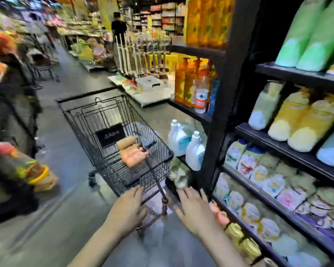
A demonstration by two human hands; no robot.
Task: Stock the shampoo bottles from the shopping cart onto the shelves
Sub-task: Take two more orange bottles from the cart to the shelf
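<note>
Several tiers of dark shelving (289, 153) rising just right of the shopping cart (112, 135), crammed with soft refill pouches and, higher up, tall pale bags; hardly a gap visible through the blur. Parked close alongside that shelving, the cart, nose pointing down the aisle, presumably so that stock can be passed across with a short reach. Beyond the cart's right rim, on a low shelf, two white jugs (185, 143) with screw caps; further past its nose, orange pump bottles (189, 81) standing in a row. Inside the cart basket, toward the rear right corner, a small cluster of peach-coloured shampoo bottles (133, 151) lying on their sides, piled loosely, not upright; exact count not readable. Behind the cart's handle end, both hands empty. Left hand (129, 207) spread flat, palm down, fingers (137, 191) loose and extended just at the rear edge of the basket, seemingly about to settle on the handle; contact not clear from the blur. Right hand (195, 207) likewise unclenched, fingers splayed, hovering between cart handle and the lowest shelves. Shampoo bottles well apart from either set of fingertips, forward and down in the basket, calling for a lean over the rear rail to reach them.
</note>
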